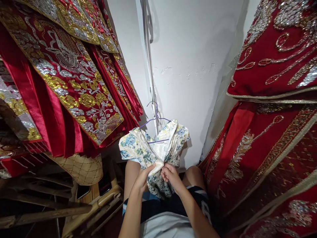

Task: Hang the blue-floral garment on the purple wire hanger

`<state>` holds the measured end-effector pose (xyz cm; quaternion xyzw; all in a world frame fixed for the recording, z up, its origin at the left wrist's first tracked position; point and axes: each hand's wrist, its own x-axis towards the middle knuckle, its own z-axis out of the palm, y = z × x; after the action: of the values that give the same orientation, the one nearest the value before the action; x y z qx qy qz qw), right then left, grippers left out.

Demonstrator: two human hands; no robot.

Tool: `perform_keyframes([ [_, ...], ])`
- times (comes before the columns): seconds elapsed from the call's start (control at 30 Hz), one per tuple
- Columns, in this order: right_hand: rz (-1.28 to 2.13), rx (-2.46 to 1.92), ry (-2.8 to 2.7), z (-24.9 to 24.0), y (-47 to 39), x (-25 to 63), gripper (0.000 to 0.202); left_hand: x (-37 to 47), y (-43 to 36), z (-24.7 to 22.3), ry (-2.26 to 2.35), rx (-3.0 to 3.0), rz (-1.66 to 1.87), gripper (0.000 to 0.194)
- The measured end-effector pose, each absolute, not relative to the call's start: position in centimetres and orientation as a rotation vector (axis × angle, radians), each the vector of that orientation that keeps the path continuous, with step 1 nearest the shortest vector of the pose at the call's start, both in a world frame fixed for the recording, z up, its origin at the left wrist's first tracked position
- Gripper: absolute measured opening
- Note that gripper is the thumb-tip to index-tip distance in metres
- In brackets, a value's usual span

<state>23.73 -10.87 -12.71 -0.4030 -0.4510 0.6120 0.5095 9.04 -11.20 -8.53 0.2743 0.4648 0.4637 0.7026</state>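
A short-sleeved floral shirt [141, 145], white with blue flowers and green leaves, lies over my lap on a purple wire hanger [157, 116]. Its collar is spread apart, so the hanger's lower bar shows inside. My left hand [146, 173] pinches the front edge of the cloth, thumb on top and fingers partly hidden beneath. Right beside it, my right hand [169, 173] has its fingers curled closed on the other front edge, where the two sides meet. Whether a button is between the fingers is too small to make out.
Red costumes with gold and silver sequins [86, 96] hang on the left, and more beaded red garments [247, 142] on the right. A metal pole [148, 59] stands before the white wall [185, 49]. Two phones lie on a bamboo chair [92, 195] at lower left.
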Motion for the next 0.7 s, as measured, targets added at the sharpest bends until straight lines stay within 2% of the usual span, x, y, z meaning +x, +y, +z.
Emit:
perform_keyframes([
  [0.1,1.455,-0.999,-1.067,-12.8,-10.8,23.5,0.024,9.3,-11.4,-8.1,1.040,0.606,1.082,0.060],
  [0.2,1.436,-1.028,-1.059,-12.8,-10.6,23.7,0.023,9.3,-11.1,-8.7,1.037,0.647,1.163,0.056],
  [0.33,1.414,-1.061,-1.063,-12.8,-10.4,24.2,0.020,8.3,-10.0,-10.7,1.323,0.775,1.539,0.047],
  [0.5,1.391,-1.086,-1.082,-13.0,-10.5,24.3,0.018,7.0,-10.2,-12.4,1.638,0.804,1.880,0.062],
  [0.7,1.379,-1.066,-1.138,-12.8,-10.8,23.8,0.017,11.1,-12.5,-14.3,1.705,1.529,1.935,0.040],
])
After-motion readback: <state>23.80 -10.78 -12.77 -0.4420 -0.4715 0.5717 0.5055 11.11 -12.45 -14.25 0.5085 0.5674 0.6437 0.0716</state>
